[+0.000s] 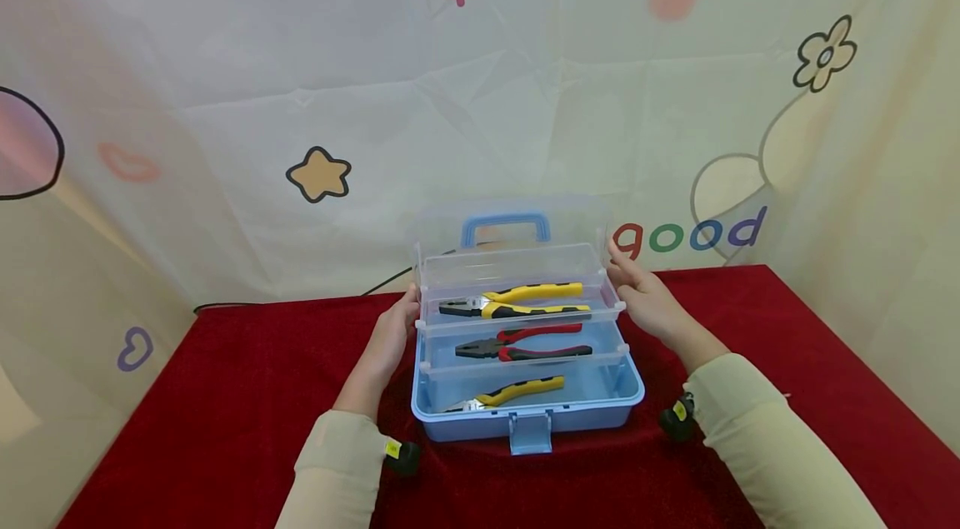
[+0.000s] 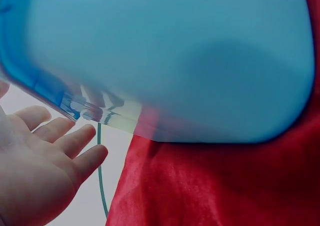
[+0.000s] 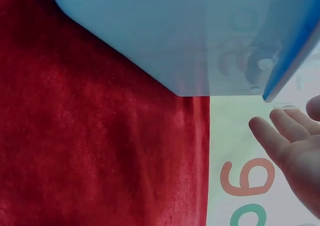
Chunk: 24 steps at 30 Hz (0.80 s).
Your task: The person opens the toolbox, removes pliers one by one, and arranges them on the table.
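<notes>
A blue toolbox (image 1: 531, 426) stands with its clear lid raised and two clear trays (image 1: 517, 261) fanned out in tiers. On the upper tray lie yellow-and-black pliers (image 1: 536, 301); red-and-black pliers (image 1: 525, 343) lie on the tier below. Another yellow-handled pair (image 1: 517, 392) rests in the blue bottom. My left hand (image 1: 390, 337) is beside the box's left side, its fingers loosely extended near the rear corner in the left wrist view. Along the right side, my right hand (image 1: 648, 304) reaches up by the lid, fingers relaxed and slightly spread. Neither hand is curled round anything.
The box sits on a red cloth (image 1: 262, 396) covering the table. Behind it hangs a pale printed curtain (image 1: 337, 96) with a star and the word "good". A dark cable (image 1: 390, 280) runs along the back edge. The blue lid handle (image 1: 506, 220) stands up at the rear.
</notes>
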Each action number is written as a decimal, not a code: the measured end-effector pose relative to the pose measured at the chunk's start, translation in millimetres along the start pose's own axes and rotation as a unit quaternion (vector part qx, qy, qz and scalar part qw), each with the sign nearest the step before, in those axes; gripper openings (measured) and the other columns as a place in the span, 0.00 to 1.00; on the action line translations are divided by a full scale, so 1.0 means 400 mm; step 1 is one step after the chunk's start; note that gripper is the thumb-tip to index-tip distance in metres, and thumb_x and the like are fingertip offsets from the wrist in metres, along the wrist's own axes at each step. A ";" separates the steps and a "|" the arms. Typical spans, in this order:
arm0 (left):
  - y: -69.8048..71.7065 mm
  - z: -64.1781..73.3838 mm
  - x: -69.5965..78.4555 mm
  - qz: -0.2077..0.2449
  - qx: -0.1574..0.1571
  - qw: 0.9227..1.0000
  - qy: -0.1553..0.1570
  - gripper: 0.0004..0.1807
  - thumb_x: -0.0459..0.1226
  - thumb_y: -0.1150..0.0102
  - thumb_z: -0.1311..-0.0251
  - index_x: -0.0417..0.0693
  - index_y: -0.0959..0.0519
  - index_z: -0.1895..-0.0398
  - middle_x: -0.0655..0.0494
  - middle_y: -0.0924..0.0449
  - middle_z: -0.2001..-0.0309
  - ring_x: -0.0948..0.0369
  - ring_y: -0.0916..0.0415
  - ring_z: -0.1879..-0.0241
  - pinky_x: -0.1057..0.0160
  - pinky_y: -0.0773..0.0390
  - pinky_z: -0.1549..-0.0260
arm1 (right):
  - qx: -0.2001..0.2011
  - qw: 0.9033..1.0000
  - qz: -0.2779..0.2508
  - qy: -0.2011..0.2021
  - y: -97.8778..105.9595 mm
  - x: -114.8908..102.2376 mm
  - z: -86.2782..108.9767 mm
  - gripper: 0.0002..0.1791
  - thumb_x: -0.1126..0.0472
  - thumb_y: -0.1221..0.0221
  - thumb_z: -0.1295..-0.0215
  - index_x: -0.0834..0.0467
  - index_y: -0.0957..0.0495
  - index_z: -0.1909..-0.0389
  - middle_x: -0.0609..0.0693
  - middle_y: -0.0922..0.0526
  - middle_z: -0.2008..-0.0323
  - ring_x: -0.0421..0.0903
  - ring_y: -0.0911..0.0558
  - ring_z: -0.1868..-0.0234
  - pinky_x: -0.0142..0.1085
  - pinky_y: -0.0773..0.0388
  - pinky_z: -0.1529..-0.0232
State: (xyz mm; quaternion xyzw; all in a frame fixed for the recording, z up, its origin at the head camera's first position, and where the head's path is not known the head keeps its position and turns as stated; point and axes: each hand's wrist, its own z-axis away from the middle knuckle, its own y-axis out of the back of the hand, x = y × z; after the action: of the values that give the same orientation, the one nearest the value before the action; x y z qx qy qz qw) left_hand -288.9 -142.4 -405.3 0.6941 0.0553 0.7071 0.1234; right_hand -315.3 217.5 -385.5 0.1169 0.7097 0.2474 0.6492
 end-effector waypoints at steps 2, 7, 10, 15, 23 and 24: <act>-0.001 -0.003 -0.001 0.002 0.002 1.000 0.001 0.28 0.48 0.69 0.31 0.66 0.48 0.27 0.59 0.51 0.25 0.49 0.51 0.27 0.39 0.50 0.31 | -0.002 1.000 -0.002 -0.002 -0.001 0.000 -0.002 0.38 0.61 0.59 0.29 0.23 0.64 0.31 0.57 0.48 0.26 0.64 0.45 0.29 0.63 0.37 0.40; -0.002 -0.007 -0.003 0.010 0.008 1.000 0.009 0.27 0.51 0.70 0.30 0.66 0.44 0.28 0.58 0.47 0.27 0.50 0.47 0.28 0.40 0.47 0.31 | -0.002 1.000 -0.008 -0.015 -0.003 0.002 -0.006 0.35 0.57 0.59 0.27 0.26 0.64 0.30 0.58 0.48 0.26 0.64 0.42 0.30 0.61 0.36 0.39; -0.003 -0.010 -0.002 0.016 0.011 1.000 0.012 0.27 0.53 0.69 0.30 0.66 0.42 0.29 0.58 0.47 0.27 0.51 0.47 0.28 0.41 0.47 0.31 | 0.001 1.000 -0.020 -0.023 -0.003 0.001 -0.011 0.34 0.53 0.59 0.27 0.26 0.63 0.29 0.58 0.48 0.27 0.64 0.41 0.30 0.61 0.36 0.39; -0.002 -0.017 -0.003 0.032 0.008 0.999 0.015 0.27 0.53 0.67 0.31 0.66 0.42 0.29 0.59 0.48 0.26 0.52 0.49 0.27 0.43 0.47 0.31 | 0.006 0.998 -0.047 -0.029 -0.005 -0.002 -0.021 0.34 0.48 0.57 0.28 0.30 0.61 0.28 0.57 0.49 0.26 0.63 0.41 0.30 0.61 0.35 0.39; 0.006 -0.024 -0.001 0.080 0.002 0.996 0.029 0.28 0.50 0.70 0.30 0.63 0.46 0.27 0.57 0.47 0.27 0.53 0.45 0.28 0.50 0.44 0.31 | -0.006 0.996 -0.085 -0.025 -0.015 -0.002 -0.032 0.34 0.51 0.57 0.27 0.30 0.62 0.27 0.57 0.47 0.27 0.62 0.39 0.31 0.58 0.32 0.40; 0.007 -0.025 0.000 0.089 0.001 0.996 0.027 0.28 0.50 0.71 0.30 0.62 0.46 0.27 0.57 0.47 0.27 0.54 0.45 0.29 0.51 0.44 0.31 | -0.007 0.996 -0.090 -0.026 -0.016 -0.002 -0.032 0.34 0.51 0.57 0.27 0.29 0.62 0.28 0.57 0.47 0.27 0.62 0.39 0.31 0.59 0.32 0.40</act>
State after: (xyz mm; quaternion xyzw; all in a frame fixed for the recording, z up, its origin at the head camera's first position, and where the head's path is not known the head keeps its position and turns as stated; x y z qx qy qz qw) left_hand -299.3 -144.0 -405.1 0.6770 -0.0027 0.7338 0.0574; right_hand -326.8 209.0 -387.7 0.0547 0.6982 0.1900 0.6881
